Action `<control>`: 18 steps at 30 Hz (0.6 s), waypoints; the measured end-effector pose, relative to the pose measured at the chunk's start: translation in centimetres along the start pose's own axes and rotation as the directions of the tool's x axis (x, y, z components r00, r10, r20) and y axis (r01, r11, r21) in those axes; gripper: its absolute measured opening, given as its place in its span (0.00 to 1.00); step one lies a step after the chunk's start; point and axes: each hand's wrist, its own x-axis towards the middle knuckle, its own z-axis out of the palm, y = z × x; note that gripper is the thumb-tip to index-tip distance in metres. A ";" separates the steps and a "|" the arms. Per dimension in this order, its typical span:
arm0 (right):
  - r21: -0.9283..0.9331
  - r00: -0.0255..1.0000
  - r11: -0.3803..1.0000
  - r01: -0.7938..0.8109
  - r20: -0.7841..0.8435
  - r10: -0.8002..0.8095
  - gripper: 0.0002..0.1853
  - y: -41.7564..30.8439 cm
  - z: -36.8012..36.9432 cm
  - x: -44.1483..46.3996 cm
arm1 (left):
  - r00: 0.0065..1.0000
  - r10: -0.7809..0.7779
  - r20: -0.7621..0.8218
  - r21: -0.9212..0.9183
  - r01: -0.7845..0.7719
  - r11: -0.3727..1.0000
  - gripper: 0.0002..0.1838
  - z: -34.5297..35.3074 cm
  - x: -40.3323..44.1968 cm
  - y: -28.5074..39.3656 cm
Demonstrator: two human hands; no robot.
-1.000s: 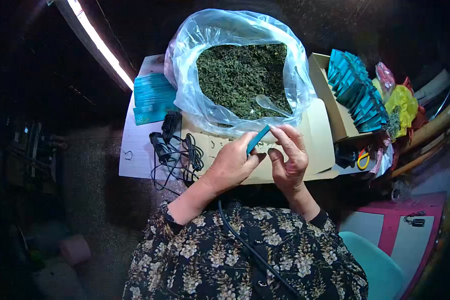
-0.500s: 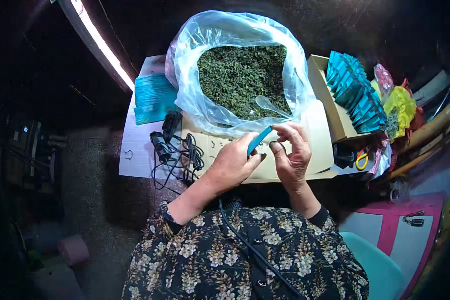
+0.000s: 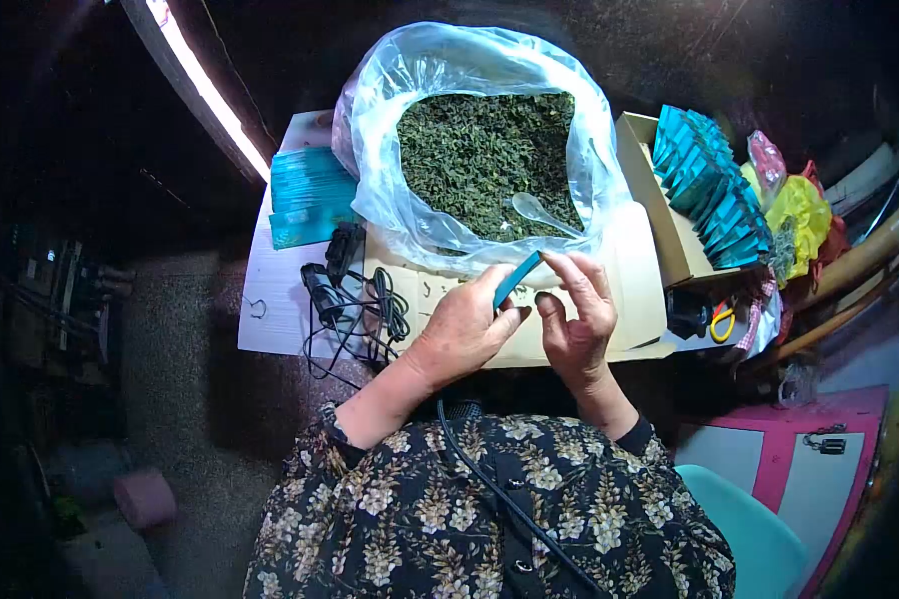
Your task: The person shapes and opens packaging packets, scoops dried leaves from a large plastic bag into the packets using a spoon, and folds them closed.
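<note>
A narrow teal packet (image 3: 516, 281) is pinched in my left hand (image 3: 466, 324), slanting up to the right. My right hand (image 3: 581, 311) touches the packet's upper end with a fingertip, its thumb held apart below. Just beyond both hands lies a clear plastic bag (image 3: 372, 150) full of dark green dried leaves (image 3: 484, 160). A clear plastic spoon (image 3: 541, 211) rests on the leaves near the bag's front edge. Flat cardboard (image 3: 634, 290) with scattered leaf bits is under the hands.
Left of the bag, flat teal packets (image 3: 313, 190) are stacked above black cables (image 3: 378, 309). On the right, a cardboard box (image 3: 657, 205) holds many filled teal packets (image 3: 709, 185). Behind it are a yellow bag (image 3: 801, 222) and orange-handled scissors (image 3: 723, 324). A turquoise chair (image 3: 744, 529) stands lower right.
My right hand shifts slightly around the packet's upper end, its thumb and fingers changing their spacing. My left hand keeps its hold on the packet.
</note>
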 end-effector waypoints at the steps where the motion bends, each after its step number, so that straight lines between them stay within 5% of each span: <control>1: -0.010 1.000 1.000 -0.005 0.000 0.005 0.24 0.0 0.0 -0.1 | 1.000 0.000 0.000 0.000 0.000 1.000 0.22 0.0 0.0 0.0; 18: 0.059 0.996 0.995 -0.084 0.029 0.082 0.23 0.2 -0.2 -0.1 | 0.999 -0.031 0.008 0.012 0.031 0.999 0.22 0.0 -0.1 -0.3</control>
